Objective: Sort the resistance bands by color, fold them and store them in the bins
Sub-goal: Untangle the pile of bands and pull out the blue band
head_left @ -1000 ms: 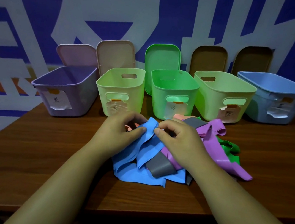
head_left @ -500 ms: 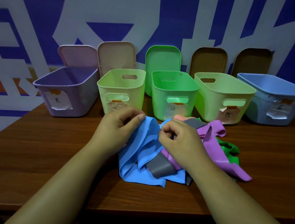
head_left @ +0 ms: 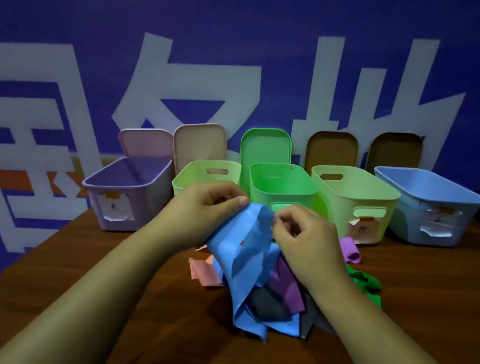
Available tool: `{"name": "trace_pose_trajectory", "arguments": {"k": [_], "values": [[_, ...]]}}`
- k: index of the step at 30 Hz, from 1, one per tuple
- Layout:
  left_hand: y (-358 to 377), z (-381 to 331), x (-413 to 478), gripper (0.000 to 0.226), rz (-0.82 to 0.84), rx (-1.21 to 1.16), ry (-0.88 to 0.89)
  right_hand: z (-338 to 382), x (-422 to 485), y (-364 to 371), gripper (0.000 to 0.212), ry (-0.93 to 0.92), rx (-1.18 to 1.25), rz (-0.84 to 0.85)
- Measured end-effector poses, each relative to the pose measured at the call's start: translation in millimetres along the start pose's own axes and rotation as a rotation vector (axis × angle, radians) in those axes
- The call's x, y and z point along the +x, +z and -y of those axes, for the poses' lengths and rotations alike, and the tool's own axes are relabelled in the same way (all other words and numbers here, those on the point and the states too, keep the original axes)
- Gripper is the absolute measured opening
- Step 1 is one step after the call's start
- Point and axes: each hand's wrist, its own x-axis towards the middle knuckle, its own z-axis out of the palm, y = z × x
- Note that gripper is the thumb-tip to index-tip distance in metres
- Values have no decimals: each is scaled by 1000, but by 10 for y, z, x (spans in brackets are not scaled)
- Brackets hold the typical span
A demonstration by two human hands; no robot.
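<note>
Both the left hand [head_left: 205, 208] and the right hand [head_left: 304, 238] pinch the top edge of the blue band [head_left: 240, 263], its tail tangled with the grey band [head_left: 268, 306] and purple band [head_left: 287, 281] on the surface [head_left: 97, 300], so I would draw it up slowly and shake it clear before folding.

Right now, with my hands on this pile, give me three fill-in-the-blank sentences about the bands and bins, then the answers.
1. The band pinched by both the left hand and the right hand is ____ in colour.
2. The bin at the left end of the row is ____.
3. The row holds ____ bins in all.

Missing words: blue; purple; five.
</note>
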Motion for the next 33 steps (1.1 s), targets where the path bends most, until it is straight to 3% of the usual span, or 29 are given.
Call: {"name": "trace_pose_trajectory", "arguments": {"k": [3,12,15,20,23,26,28,30,33], "values": [[-160,-229,103,12,-11,52,64,173,262,-209,15,-47,-18,-88],[-637,-1071,439,10,-126,-158,38,672,1017,-791,12,-221,-134,-243],[-689,-1175,476,20,-90,-208,37,732,1107,-859,12,-208,-130,-245],[-567,-1067,450,36,21,-72,-2,749,1047,-872,12,-192,-107,-233],[-471,-1004,388,34,61,-22,-85,730,1029,-880,12,-132,-73,-227],[-416,-898,397,52,223,-104,-110,694,993,-920,14,-86,-130,-140],[-419,-814,404,63,240,-75,-104,669,957,-944,15,0,-90,-60],[-400,-727,400,66,246,-57,-81,633,913,-929,13,167,101,12],[-304,-552,382,48,227,-160,-114,571,789,-835,13,481,603,157]]}}
